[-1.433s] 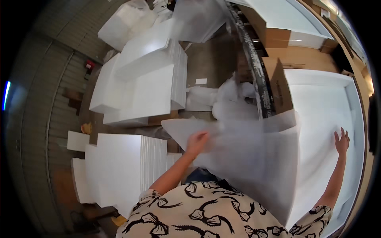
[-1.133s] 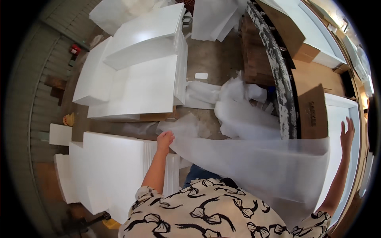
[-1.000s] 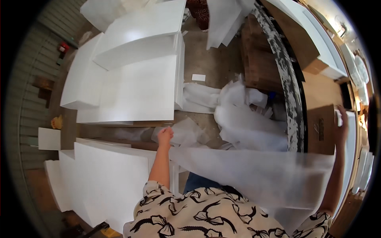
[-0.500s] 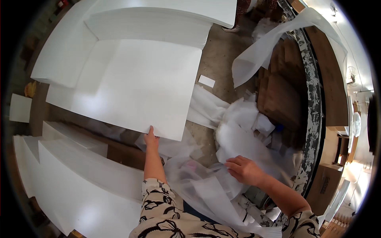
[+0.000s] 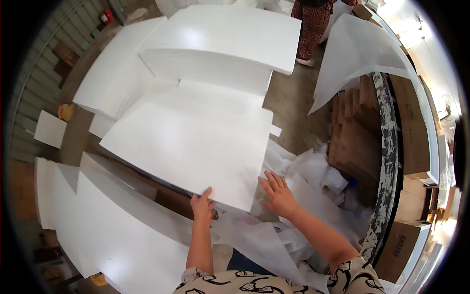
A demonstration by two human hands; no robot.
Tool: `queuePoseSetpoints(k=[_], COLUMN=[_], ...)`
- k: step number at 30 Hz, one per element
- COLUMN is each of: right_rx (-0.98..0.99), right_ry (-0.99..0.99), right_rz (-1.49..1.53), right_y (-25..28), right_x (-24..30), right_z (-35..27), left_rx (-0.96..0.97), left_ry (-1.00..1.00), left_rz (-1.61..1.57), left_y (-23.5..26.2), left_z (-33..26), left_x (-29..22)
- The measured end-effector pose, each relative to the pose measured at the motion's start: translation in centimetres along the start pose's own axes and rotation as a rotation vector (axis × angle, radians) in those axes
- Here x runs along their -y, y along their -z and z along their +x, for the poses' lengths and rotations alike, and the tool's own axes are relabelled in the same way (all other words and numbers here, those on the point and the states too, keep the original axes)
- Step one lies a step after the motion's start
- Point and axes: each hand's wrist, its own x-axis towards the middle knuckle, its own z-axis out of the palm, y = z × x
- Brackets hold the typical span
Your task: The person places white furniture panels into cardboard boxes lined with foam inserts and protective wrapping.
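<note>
A large white panel lies in front of me, its far part between taller white blocks of stacked boards. My left hand is closed on the panel's near edge, thumb on the top face and fingers out of sight beneath. Just off the panel's near right corner, my right hand is open with fingers spread; whether a fingertip touches the edge I cannot tell. Under and beyond that hand spreads crumpled white foam wrapping.
White stacked boards stand at the far side, and more white boards at near left. Flat brown cardboard leans by a worn black-and-white rail on the right. Another person stands at the back.
My right hand has come from over the foam wrapping to the panel's right side, its fingers now spread. The panel's far edge now shows apart from what lies around it. The view has shifted.
</note>
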Motion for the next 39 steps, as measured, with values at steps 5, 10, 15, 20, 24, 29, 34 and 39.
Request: queuePoseSetpoints(k=[5, 10, 15, 20, 24, 29, 34, 39], right_rx=[-0.05, -0.311, -0.33, -0.267, -0.359, -0.34, -0.431, -0.345], right_ry=[0.166, 0.265, 0.001, -0.193, -0.176, -0.029, 0.262, 0.415], right_rz=[0.119, 0.255, 0.414, 0.495, 0.638, 0.354, 0.074, -0.24], right_y=[1.2, 6.2, 16.0, 22.6, 25.5, 27.4, 26.3, 31.2], right_x=[0.1, -1.8, -2.8, 1.7, 2.5, 0.2, 0.6, -0.4], right_z=[-1.4, -2.1, -0.8, 4.3, 8.3, 9.0, 6.8, 0.7], left_rx=[0.048, 0.197, 0.679, 0.162, 0.003, 0.196, 0.195, 0.237], left_ry=[-0.192, -0.346, -0.299, 0.164, 0.392, 0.136, 0.169, 0.262], left_rz=[0.223, 0.376, -0.317, -0.22, -0.173, -0.573, -0.702, -0.666], left_y=[-4.0, -9.7, -15.6, -12.6, -13.0, -15.9, -13.9, -16.1], left_z=[-12.3, -17.7, -11.0, 9.4, 18.9, 24.8, 23.0, 18.9], left_x=[-6.3, -9.7, -8.1, 3.4, 7.9, 3.8, 1.5, 4.1])
